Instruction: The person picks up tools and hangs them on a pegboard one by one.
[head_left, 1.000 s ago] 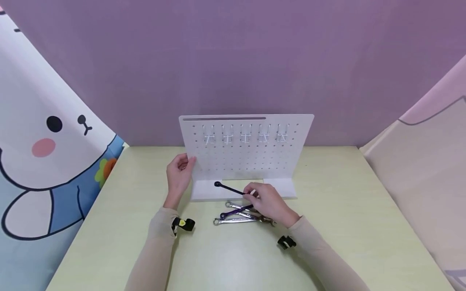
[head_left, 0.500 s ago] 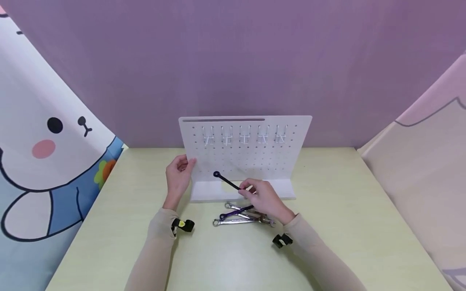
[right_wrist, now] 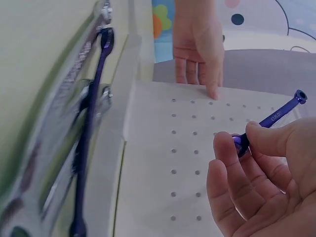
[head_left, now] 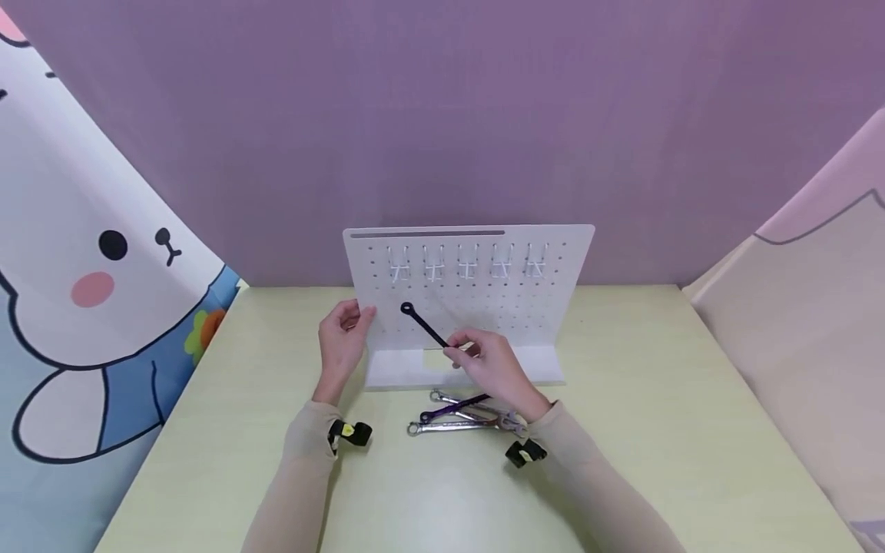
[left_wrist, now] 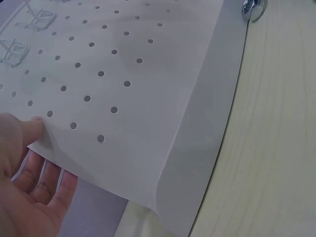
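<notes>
My right hand (head_left: 494,370) pinches a dark purple wrench (head_left: 423,324) between thumb and fingers near its lower end. The wrench's ring end points up and to the left, in front of a white pegboard (head_left: 477,307). In the right wrist view, the wrench (right_wrist: 280,113) looks purple and shiny. My left hand (head_left: 342,347) holds the pegboard by its left edge. The left wrist view has that thumb (left_wrist: 32,130) on the front face and the other fingers behind the edge. Several wire hooks (head_left: 467,263) run in a row along the board's upper part.
A pile of wrenches lies on the table in front of the board's base (head_left: 394,375): silver ones (head_left: 449,427) and a purple one (head_left: 449,408). The right forearm overlaps the pile's right end. A purple backdrop (head_left: 470,115) stands behind the table (head_left: 643,369).
My right hand has raised the wrench from above the pile, up and slightly left, tilting its ring end higher before the board. My left hand keeps its place on the edge.
</notes>
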`<action>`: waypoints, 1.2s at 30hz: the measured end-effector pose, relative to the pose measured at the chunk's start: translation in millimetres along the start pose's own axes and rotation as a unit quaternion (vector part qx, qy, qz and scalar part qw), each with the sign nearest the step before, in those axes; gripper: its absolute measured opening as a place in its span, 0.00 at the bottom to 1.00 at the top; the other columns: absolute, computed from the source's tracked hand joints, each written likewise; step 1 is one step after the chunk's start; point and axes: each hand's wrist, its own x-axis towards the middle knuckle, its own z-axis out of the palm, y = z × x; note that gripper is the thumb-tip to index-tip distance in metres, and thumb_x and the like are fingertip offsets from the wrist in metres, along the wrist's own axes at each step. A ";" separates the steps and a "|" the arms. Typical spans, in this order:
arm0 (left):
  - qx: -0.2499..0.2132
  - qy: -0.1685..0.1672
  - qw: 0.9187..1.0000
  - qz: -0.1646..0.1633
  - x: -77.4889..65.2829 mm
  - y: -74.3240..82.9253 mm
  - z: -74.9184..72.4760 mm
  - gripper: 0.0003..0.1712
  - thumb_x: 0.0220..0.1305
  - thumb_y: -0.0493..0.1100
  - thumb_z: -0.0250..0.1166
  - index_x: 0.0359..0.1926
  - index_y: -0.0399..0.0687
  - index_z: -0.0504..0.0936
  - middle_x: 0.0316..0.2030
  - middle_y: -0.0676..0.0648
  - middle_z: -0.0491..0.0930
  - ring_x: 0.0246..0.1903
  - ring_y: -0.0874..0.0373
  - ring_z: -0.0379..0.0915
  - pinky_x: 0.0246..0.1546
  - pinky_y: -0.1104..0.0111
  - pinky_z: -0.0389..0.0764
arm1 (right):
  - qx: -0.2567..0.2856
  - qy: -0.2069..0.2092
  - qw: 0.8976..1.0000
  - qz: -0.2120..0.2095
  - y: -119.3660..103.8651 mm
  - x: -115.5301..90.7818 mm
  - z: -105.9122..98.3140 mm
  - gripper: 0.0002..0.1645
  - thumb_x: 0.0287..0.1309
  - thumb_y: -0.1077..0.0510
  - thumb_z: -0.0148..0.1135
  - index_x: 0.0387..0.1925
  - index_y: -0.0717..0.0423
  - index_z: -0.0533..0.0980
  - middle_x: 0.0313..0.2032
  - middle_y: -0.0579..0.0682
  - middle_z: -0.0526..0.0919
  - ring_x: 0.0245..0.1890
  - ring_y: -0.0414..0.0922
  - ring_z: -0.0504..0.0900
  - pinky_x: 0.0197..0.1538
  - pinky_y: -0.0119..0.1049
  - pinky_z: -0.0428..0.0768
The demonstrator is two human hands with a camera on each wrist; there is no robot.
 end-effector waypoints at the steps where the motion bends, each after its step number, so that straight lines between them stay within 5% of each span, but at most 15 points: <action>1: -0.001 0.001 1.000 0.000 0.0 0.3 0.3 0.17 0.73 0.43 0.71 0.55 0.36 0.84 0.48 0.35 0.86 0.41 0.59 0.80 0.41 0.81 0.81 | 0.003 0.003 1.000 0.000 -1.8 1.3 -0.1 0.06 0.70 0.57 0.69 0.44 0.55 0.86 0.37 0.51 0.91 0.35 0.53 0.90 0.33 0.30 0.79; 12: 0.000 0.009 1.000 -0.006 -2.6 -1.7 -0.3 0.17 0.73 0.43 0.71 0.55 0.36 0.84 0.48 0.35 0.86 0.41 0.65 0.79 0.43 0.82 0.80 | 0.025 0.002 1.000 0.011 -21.7 8.8 1.7 0.07 0.70 0.56 0.70 0.45 0.55 0.86 0.40 0.54 0.92 0.29 0.37 0.86 0.33 0.30 0.77; 36: -0.002 0.012 1.000 0.012 -2.8 -3.5 1.5 0.16 0.73 0.42 0.71 0.54 0.36 0.85 0.48 0.33 0.86 0.40 0.66 0.79 0.43 0.82 0.80 | 0.035 -0.001 0.999 0.021 -25.5 20.9 3.2 0.06 0.69 0.58 0.70 0.42 0.56 0.86 0.37 0.51 0.91 0.26 0.37 0.85 0.36 0.32 0.78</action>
